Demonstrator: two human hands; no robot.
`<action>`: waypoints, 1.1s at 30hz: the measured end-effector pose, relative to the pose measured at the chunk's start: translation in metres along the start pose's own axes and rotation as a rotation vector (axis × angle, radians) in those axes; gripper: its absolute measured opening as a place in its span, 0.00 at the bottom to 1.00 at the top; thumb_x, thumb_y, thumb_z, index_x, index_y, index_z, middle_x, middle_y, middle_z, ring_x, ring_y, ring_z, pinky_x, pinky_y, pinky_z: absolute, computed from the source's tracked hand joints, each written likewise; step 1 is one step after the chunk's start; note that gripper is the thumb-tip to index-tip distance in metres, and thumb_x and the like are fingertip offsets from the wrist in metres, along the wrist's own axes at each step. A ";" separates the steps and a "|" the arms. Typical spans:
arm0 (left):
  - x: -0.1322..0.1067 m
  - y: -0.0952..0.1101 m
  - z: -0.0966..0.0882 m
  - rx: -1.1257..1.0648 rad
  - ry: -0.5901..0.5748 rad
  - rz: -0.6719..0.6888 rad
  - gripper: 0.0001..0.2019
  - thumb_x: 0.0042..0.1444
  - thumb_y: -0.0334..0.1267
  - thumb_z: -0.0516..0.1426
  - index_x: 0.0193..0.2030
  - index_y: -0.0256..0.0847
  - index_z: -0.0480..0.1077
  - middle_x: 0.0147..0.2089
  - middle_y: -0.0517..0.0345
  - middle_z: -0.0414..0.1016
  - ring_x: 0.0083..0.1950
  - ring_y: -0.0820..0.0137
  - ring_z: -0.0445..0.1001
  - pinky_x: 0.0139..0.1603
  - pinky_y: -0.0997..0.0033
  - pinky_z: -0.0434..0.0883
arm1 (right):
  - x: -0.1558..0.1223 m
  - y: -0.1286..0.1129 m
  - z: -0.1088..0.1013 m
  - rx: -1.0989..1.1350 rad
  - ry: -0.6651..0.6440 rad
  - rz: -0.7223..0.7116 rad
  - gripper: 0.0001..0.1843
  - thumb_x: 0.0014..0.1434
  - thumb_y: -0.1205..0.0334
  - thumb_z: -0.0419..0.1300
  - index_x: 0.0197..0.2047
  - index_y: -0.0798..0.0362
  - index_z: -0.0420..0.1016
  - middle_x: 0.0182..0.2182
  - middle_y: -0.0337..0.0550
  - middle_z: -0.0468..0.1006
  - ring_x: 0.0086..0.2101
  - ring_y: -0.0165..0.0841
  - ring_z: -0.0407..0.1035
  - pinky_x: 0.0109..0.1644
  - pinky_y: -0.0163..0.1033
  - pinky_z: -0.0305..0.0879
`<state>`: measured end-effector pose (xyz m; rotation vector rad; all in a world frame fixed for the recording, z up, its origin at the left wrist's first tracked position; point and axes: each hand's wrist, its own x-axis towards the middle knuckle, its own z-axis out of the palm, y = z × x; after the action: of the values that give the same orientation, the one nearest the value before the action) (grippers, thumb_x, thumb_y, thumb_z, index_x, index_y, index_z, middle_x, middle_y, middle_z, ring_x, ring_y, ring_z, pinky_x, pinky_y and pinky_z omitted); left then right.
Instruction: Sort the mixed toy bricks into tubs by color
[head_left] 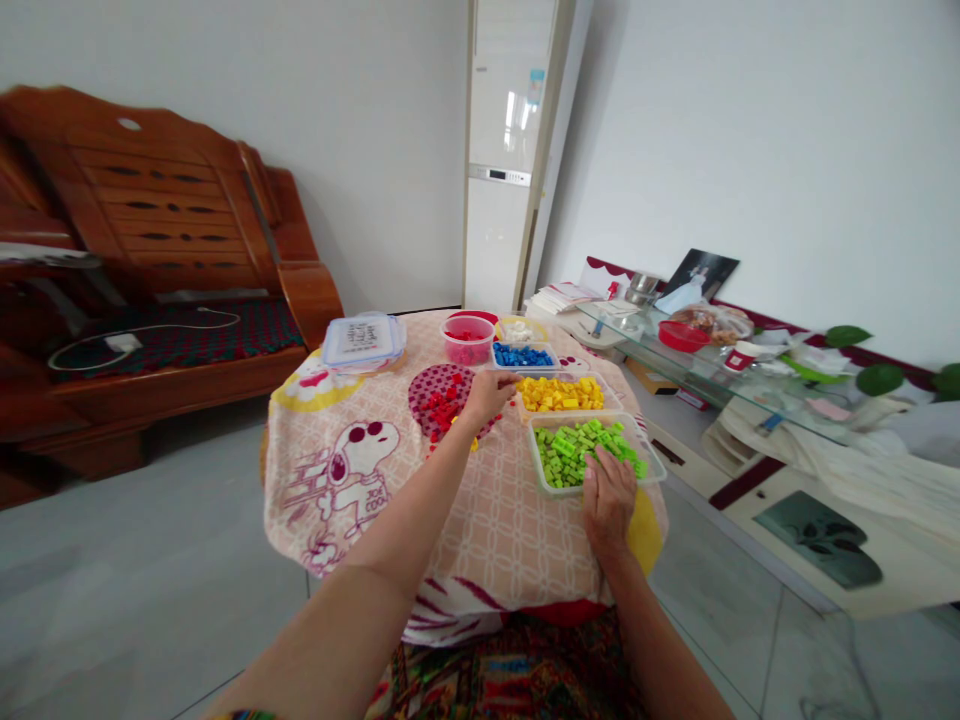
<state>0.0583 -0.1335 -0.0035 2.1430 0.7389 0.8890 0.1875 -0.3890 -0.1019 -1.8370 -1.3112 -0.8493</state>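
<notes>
A round table (360,500) carries a cartoon-dog cloth. My left hand (489,392) reaches out over a loose pile of red bricks (444,404) on the cloth, fingers curled near the yellow tub's edge; what it holds is hidden. My right hand (609,492) rests on the near rim of the clear tub of green bricks (579,447), fingers bent into the bricks. Beyond it stand a tub of yellow bricks (561,393), a tub of blue bricks (522,355) and a round tub with red bricks (468,341).
A stack of clear lids (364,342) lies at the table's far left. A wooden bench (165,270) stands to the left, a cluttered glass shelf (712,370) to the right, a tall white air conditioner (506,160) behind. Grey floor tiles surround the table.
</notes>
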 end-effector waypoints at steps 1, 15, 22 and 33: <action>0.004 0.004 0.005 0.001 -0.019 0.019 0.18 0.53 0.27 0.56 0.48 0.37 0.81 0.42 0.54 0.84 0.40 0.68 0.79 0.47 0.70 0.75 | 0.000 0.000 0.000 0.002 0.002 0.001 0.19 0.69 0.63 0.49 0.53 0.56 0.78 0.55 0.54 0.78 0.56 0.42 0.69 0.67 0.59 0.57; -0.031 -0.026 -0.083 0.343 -0.069 -0.057 0.12 0.49 0.31 0.58 0.37 0.40 0.83 0.36 0.55 0.84 0.39 0.64 0.79 0.47 0.69 0.73 | 0.001 -0.002 -0.001 -0.004 0.004 0.013 0.19 0.70 0.62 0.48 0.52 0.56 0.79 0.54 0.54 0.79 0.56 0.42 0.69 0.66 0.59 0.58; -0.047 -0.046 -0.071 0.513 -0.187 -0.116 0.11 0.46 0.26 0.59 0.29 0.44 0.82 0.34 0.54 0.82 0.41 0.62 0.79 0.48 0.68 0.71 | 0.001 -0.003 -0.001 -0.002 0.012 0.009 0.19 0.70 0.62 0.48 0.52 0.56 0.79 0.53 0.55 0.79 0.55 0.43 0.70 0.66 0.61 0.59; -0.046 -0.042 -0.064 0.545 -0.173 -0.061 0.14 0.52 0.29 0.55 0.39 0.43 0.82 0.41 0.57 0.84 0.44 0.66 0.79 0.51 0.72 0.72 | 0.002 -0.003 -0.002 -0.016 0.003 0.004 0.19 0.70 0.62 0.48 0.52 0.58 0.79 0.54 0.55 0.79 0.56 0.43 0.69 0.66 0.59 0.58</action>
<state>-0.0283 -0.1170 -0.0186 2.6094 1.0385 0.4930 0.1845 -0.3887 -0.0992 -1.8494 -1.3025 -0.8626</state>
